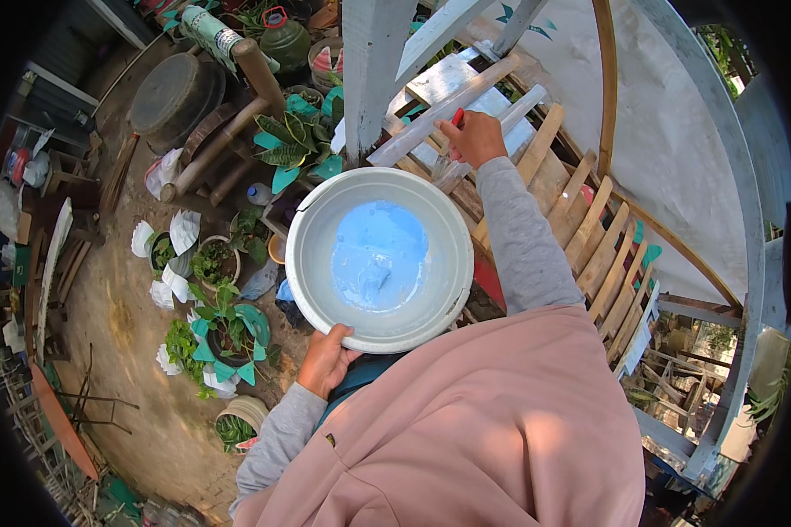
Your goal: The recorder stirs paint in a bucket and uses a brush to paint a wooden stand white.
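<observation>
My left hand (329,361) grips the near rim of a round whitish plastic basin (313,250), thumb over the edge. Pale blue liquid (382,230), which looks like paint, covers the basin's bottom, with a small lump in it. The basin's rim is chipped or cracked in places. Beyond the basin, my right hand (478,139) is closed around a red handle (458,117); the tool's working end is hidden. That hand is over a slatted wooden bench, close to a pale-coated wooden plank (445,109). Whether the tool touches the wood I cannot tell.
A pale-painted wooden post (372,72) rises just past the basin. Bare wooden slats (590,227) run along the right, before a whitish sheet (685,151). Potted plants (234,329) stand on the ground at left. A large dark round container (178,92) stands farther back.
</observation>
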A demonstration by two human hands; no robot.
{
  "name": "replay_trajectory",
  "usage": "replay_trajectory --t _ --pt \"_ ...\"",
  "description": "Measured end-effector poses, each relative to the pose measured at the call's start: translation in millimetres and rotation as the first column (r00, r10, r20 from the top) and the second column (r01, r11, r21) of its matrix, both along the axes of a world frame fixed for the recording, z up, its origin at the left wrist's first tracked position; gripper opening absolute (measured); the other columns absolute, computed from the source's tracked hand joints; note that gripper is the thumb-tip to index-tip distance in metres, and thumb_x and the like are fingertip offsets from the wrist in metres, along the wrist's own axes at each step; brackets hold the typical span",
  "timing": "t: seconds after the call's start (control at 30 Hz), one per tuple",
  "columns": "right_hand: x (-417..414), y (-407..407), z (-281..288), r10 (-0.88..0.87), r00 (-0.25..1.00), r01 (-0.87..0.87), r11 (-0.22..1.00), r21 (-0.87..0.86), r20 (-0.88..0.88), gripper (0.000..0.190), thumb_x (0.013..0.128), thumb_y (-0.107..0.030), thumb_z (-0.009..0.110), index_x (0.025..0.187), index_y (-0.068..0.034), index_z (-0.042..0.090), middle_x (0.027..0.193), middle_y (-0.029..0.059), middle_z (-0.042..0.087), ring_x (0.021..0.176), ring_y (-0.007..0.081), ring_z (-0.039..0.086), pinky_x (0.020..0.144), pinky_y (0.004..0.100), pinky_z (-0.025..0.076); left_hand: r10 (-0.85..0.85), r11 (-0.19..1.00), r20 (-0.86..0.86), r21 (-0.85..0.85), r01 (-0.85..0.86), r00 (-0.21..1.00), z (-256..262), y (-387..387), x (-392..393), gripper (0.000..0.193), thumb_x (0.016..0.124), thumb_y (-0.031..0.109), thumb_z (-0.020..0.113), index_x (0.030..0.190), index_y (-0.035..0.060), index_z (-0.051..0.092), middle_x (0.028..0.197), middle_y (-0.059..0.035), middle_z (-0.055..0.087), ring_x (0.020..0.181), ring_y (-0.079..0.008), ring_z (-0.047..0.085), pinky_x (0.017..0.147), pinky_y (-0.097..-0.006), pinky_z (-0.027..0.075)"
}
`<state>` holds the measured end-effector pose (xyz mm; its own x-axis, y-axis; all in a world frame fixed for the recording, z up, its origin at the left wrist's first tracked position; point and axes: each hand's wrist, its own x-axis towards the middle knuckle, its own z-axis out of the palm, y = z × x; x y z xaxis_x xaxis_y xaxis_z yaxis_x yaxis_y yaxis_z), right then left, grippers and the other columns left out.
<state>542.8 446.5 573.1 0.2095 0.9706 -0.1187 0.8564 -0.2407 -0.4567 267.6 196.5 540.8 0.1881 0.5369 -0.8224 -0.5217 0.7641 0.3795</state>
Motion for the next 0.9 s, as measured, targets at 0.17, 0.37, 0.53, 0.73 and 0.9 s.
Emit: replay_trajectory --t 0.17,0.37,0.53,0.73,0.9 --pt "22.4 9.0 -12.9 -0.015 0.947 -0.035 0.988 0.148 0.322 0.045 0.081 -0.041 0.058 0.087 0.003 0.062 0.065 0.0123 0.063 0.057 0.0206 0.064 0.06 0.0298 0.052 -0.01 1.0 -0.01 0.005 0.01 1.0 0.8 -0.8 0.7 0.044 0.078 -0.001 0.044 0.119 -0.0052 0.029 0.108 -0.0194 0.048 0.089 -0.0275 0.059 0.071 -0.0346 0.056" --pt "5.1 0.7 -9.8 -0.025 0.999 0.024 0.999 0.036 0.025 0.044 0.081 -0.042 0.057 0.081 0.001 0.063 0.059 0.0101 0.062 0.058 0.0196 0.064 0.059 0.029 0.051 -0.007 1.0 -0.001 -0.005 0.007 1.0 0.3 -0.5 -0.1 0.044 0.078 -0.001 0.044 0.119 -0.0048 0.029 0.108 -0.0191 0.048 0.089 -0.0274 0.059 0.07 -0.0341 0.056" --pt "16.3 7.3 -6.3 -0.074 0.995 0.067 0.993 0.092 0.072 0.045 0.081 -0.042 0.057 0.08 0.002 0.061 0.058 0.0075 0.062 0.056 0.0179 0.063 0.058 0.0267 0.051 -0.015 1.0 -0.022 -0.002 0.015 1.0 2.7 0.6 0.1 0.043 0.078 -0.002 0.043 0.119 -0.0052 0.03 0.108 -0.0191 0.048 0.09 -0.0278 0.058 0.071 -0.0339 0.056" --pt "13.4 2.3 -26.3 0.019 0.999 -0.016 0.996 0.083 -0.027 0.042 0.079 -0.04 0.059 0.075 0.001 0.06 0.058 0.0094 0.062 0.056 0.0206 0.063 0.057 0.0286 0.051 -0.019 1.0 0.012 -0.007 0.019 1.0 2.4 1.8 -0.9 0.043 0.078 -0.002 0.043 0.119 -0.0051 0.03 0.108 -0.0191 0.048 0.09 -0.0278 0.059 0.07 -0.0336 0.057" --pt "19.7 -4.7 -11.3 -0.022 0.998 0.014 0.989 0.146 0.058 0.04 0.079 -0.038 0.059 0.074 0.002 0.06 0.056 0.0099 0.061 0.054 0.0216 0.062 0.056 0.0295 0.05 -0.02 1.0 -0.01 -0.002 0.02 1.0 2.1 2.1 -1.7 0.045 0.078 -0.002 0.043 0.12 -0.0056 0.028 0.108 -0.0197 0.047 0.09 -0.0284 0.059 0.07 -0.0336 0.057"
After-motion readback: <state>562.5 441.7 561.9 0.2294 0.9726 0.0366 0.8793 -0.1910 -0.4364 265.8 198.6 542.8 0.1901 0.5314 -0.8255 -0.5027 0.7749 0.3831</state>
